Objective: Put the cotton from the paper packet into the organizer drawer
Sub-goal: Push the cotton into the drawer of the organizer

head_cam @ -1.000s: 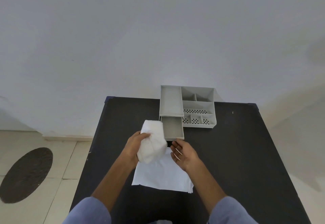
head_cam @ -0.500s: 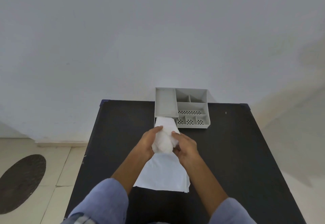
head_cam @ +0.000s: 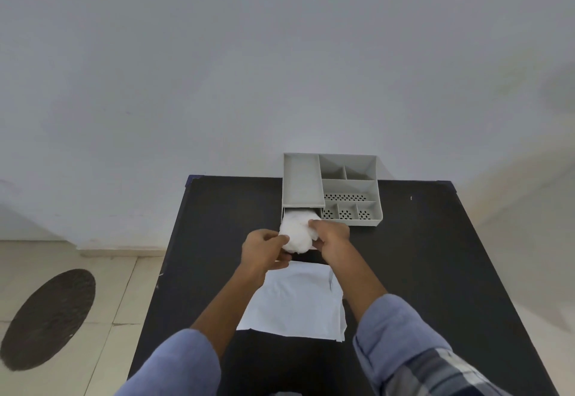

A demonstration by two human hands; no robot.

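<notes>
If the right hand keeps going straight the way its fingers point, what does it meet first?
The right hand points left and slightly away, already pressing the cotton in the open drawer. Beyond it probably the left hand, though depth is unclear.

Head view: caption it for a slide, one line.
Both hands, left and right, press white cotton into the grey organizer's open drawer.

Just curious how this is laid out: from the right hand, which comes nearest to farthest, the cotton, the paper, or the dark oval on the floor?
1. Cotton: touching the right hand, at the drawer.
2. Paper: on the table, just below the hands.
3. Dark oval: on the floor, far left.
</notes>
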